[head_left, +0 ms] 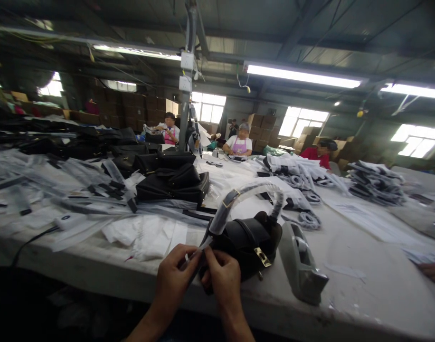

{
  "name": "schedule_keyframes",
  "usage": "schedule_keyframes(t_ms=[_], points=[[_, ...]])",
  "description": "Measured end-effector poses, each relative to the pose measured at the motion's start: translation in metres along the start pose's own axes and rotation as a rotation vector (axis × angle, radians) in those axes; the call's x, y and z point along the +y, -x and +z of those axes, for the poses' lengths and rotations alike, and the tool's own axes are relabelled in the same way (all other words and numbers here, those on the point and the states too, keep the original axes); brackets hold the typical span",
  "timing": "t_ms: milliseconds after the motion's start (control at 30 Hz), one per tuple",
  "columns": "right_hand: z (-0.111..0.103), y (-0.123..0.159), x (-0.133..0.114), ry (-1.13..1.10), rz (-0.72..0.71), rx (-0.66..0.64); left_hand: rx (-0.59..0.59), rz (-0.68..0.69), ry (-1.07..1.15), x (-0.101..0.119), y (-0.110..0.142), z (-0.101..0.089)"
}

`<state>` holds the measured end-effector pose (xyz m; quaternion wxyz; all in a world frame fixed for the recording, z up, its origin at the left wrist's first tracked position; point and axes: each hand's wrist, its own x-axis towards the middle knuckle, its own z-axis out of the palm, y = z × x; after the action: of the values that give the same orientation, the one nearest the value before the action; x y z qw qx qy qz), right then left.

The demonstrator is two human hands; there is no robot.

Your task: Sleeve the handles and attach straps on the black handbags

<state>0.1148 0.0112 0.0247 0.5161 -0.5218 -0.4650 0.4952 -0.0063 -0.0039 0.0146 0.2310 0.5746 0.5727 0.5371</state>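
A black handbag (239,237) with a gold clasp (262,257) lies at the table's front edge. Its arched handle (222,213) is wrapped in clear plastic. At the bag's left side, my left hand (176,268) pinches a dark strap with a pale plastic strip on it. My right hand (222,270) is closed on the same strap, close beside the left fingertips. Exactly where the strap joins the bag is hidden by my fingers. Just right of the bag stands a grey tape dispenser (303,266).
Stacked black handbags (173,183) and plastic-wrapped straps (85,180) cover the table's left. White-wrapped bundles (376,183) lie farther right. Co-workers sit across the table, and another person's hand (433,272) shows at the right edge. A metal post (185,109) rises behind the bags.
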Motion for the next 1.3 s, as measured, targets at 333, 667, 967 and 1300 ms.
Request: schedule_keyframes(t_ms=[333,667,967,1300], points=[[-0.003,0.008,0.001,-0.158,0.013,-0.128,-0.099,0.426,-0.521,-0.005,0.009,-0.013],[-0.006,0.004,0.004,-0.065,0.027,-0.122,-0.157,0.829,-0.424,-0.039,0.043,-0.023],[-0.017,-0.002,0.000,0.028,-0.020,-0.186,-0.009,0.075,-0.130,0.005,0.027,-0.037],[-0.040,0.016,-0.012,0.168,-0.094,-0.074,-0.212,-0.211,0.162,-0.002,0.006,0.001]])
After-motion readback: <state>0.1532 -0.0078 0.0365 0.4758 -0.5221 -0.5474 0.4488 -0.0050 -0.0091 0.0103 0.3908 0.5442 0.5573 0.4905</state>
